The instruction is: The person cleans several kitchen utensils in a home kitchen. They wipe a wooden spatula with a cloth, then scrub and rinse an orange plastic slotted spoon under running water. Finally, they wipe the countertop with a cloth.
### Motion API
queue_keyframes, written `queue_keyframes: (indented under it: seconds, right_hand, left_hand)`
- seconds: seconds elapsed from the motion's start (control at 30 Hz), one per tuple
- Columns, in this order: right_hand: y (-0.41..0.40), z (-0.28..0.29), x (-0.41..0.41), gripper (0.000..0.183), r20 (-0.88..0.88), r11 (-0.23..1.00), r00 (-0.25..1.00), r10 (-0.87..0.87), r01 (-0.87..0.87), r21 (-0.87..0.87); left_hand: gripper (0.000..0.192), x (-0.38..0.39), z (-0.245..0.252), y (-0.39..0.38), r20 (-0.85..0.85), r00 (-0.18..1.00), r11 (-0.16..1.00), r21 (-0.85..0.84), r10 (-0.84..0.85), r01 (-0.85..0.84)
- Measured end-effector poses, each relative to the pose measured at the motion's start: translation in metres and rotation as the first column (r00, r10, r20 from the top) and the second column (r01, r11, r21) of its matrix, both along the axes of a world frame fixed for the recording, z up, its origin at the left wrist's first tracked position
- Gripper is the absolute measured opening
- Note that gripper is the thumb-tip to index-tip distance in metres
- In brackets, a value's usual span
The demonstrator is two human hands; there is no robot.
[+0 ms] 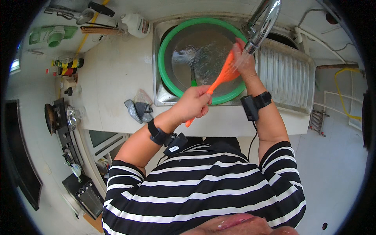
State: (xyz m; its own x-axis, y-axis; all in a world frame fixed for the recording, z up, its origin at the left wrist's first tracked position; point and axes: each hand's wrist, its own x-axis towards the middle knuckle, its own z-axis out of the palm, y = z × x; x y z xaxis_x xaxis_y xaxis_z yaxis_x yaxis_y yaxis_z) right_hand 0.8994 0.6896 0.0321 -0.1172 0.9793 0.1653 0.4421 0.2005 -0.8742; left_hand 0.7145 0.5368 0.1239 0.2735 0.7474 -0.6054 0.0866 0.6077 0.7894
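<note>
My left hand grips the handle of an orange plastic spatula or slotted spoon, tilted over a green-rimmed basin of cloudy water. At the utensil's broad head is my right hand, under water running from a chrome faucet; its fingers are blurred and partly hidden, so their grip cannot be told. A green and dark handle of another utensil sticks out of the rippling water. The basin sits in a steel sink.
Right of the basin lies a ribbed steel drainboard. Grey cloths lie on the counter at left, with a white plastic bottle behind. Utensils, including a black-handled one, are at the back left wall.
</note>
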Motion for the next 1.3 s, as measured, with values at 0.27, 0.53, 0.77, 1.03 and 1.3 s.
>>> queue_keyframes:
  seconds: [0.27, 0.53, 0.77, 1.03, 1.3]
  right_hand:
    - [-0.034, 0.007, 0.025, 0.046, -0.768, 0.764, 0.529, -0.361, -0.305, -0.569]
    - [-0.056, 0.028, -0.002, 0.037, -0.808, 0.704, 0.393, -0.439, -0.409, -0.581]
    - [-0.068, 0.013, 0.036, 0.037, -0.674, 0.603, 0.421, -0.607, -0.310, -0.735]
    - [-0.087, 0.054, 0.055, 0.039, -0.588, 0.503, 0.683, -0.433, -0.358, -0.787]
    - [-0.033, 0.019, 0.015, 0.029, -0.707, 0.591, 0.588, -0.394, -0.427, -0.685]
  left_hand:
    - [0.057, -0.035, 0.011, -0.014, -0.798, 0.602, 0.593, 0.491, 0.013, 0.638]
    - [0.042, -0.067, 0.045, -0.031, -0.705, 0.705, 0.620, 0.586, 0.074, 0.522]
    - [0.031, -0.080, 0.066, -0.040, -0.037, 0.997, 0.994, -0.090, 0.063, -0.066]
    - [0.022, -0.106, 0.049, -0.063, 0.098, 0.971, 0.957, -0.213, 0.219, -0.194]
    - [0.028, -0.113, 0.041, -0.073, -0.112, 0.948, 0.955, 0.020, 0.298, -0.297]
